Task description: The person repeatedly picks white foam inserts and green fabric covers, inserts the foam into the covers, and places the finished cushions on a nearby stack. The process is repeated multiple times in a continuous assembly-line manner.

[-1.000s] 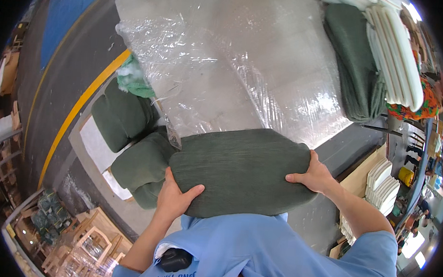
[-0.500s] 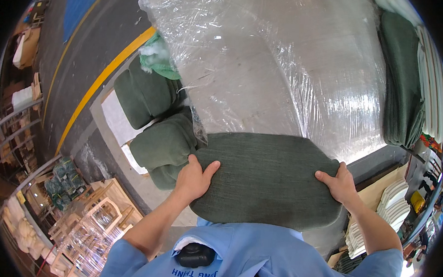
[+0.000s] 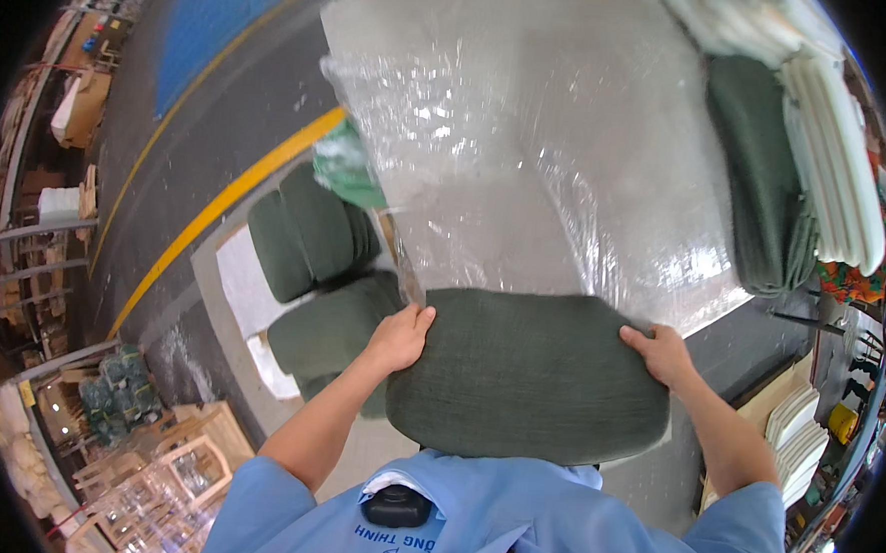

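As the head view looks down, a dark green cushion (image 3: 533, 381) spans the gap between the worker's hands, just in front of the blue shirt (image 3: 561, 503) and at the near end of a table (image 3: 465, 243) sheeted in clear plastic film (image 3: 579, 199). The left hand (image 3: 398, 339) pinches its upper left edge, the right hand (image 3: 665, 358) its upper right corner; the fingers underneath are hidden, and I can't tell whether the table takes any weight. With both grips so near the far edge, the near side could sag, I reckon, and slick film could let the cushion slide if one hand loosened. The left hand, close by the stacked green cushions (image 3: 328, 326), might also knock them askew.

As for containers, a green bag (image 3: 349, 166) beside the table shows something whitish, too blurred to name. At lower left, clear wrap seems to enclose pale wooden frames (image 3: 196, 467).
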Motion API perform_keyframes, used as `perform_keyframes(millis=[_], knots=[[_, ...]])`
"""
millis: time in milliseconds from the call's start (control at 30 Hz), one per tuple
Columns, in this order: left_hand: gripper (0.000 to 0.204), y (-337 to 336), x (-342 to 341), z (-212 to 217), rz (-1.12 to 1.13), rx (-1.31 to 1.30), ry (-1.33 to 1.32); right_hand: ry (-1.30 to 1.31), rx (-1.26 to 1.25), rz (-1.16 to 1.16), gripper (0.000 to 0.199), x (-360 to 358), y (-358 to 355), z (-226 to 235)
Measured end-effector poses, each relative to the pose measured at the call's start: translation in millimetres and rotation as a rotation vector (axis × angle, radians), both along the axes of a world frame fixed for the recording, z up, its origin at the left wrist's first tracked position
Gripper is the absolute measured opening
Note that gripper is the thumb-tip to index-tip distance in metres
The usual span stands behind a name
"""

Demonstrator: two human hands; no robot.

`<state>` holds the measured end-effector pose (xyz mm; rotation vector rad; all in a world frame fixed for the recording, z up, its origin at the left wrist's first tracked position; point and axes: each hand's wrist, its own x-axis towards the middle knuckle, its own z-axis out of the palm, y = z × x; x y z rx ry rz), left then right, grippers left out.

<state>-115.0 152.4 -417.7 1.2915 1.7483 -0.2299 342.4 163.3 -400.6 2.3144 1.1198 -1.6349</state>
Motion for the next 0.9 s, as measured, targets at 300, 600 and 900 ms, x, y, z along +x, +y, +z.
perform_keyframes(millis=[300, 600, 900], knots=[[0.070, 144, 34, 51, 0.293, 0.859, -0.347, 0.333, 0.748, -0.730, 0.063, -30, -75, 85], [0.077, 257, 129, 91, 0.669, 0.586, -1.343, 0.220, 0.955, -0.253, 0.063, -121, -141, 99], [0.095, 257, 166, 70, 0.566, 0.368, -1.402, 0.443, 0.699, 0.321, 0.028, -41, -19, 153]])
